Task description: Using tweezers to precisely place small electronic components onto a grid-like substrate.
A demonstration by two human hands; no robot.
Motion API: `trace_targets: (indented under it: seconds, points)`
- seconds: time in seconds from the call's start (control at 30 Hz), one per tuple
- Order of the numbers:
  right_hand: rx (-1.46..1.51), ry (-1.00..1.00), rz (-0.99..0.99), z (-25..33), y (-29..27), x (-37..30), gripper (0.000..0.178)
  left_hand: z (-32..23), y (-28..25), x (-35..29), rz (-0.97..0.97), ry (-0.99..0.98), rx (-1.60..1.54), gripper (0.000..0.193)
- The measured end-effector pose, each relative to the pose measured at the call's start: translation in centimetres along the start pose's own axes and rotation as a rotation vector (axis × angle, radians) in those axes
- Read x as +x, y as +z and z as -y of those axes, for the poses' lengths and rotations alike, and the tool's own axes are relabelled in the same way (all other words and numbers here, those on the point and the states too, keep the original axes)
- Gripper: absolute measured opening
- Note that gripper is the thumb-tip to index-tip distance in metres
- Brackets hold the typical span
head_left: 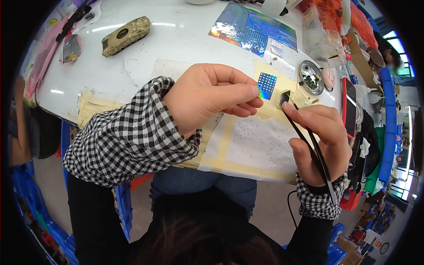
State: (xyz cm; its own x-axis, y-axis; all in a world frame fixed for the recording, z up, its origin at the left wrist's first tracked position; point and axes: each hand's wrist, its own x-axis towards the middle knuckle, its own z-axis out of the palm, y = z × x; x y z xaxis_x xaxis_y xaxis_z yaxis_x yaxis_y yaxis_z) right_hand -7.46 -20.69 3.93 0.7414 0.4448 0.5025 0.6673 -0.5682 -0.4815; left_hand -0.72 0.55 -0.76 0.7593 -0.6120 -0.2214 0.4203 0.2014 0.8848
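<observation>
My left hand (212,95) is closed, thumb and fingertips pinching the edge of a small shiny blue sheet (267,85) with rows of pale dots. In my right hand (324,141) is a pair of black tweezers (319,160), held between the thumb and fingers and pointing away from me. Close to the tweezer tips is a small dark piece (285,97); whether they grip it I cannot tell. Beneath both hands lies a white paper (247,145) scattered with tiny dark specks and bordered by yellowish tape.
A camouflage-patterned model tank hull (126,36) sits at the far left. Larger holographic sheets (238,26) lie at the back. To the right are a round clear dish (312,77) with small dark green bits, a red-edged phone (349,106) and plastic bags (320,35).
</observation>
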Motion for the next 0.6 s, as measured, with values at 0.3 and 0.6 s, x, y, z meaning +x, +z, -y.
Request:
trace_targets:
  seconds: [0.3,0.6]
  points:
    - [-0.007,-0.05,0.048,-1.2,1.1,-0.2,0.042,0.2,0.3,-0.2,0.017,-0.028,-0.02,0.02]
    - [0.0,-0.067,0.019,-1.5,1.5,-0.2,0.039,0.1,0.5,-0.2,0.038,-0.019,-0.009,0.02]
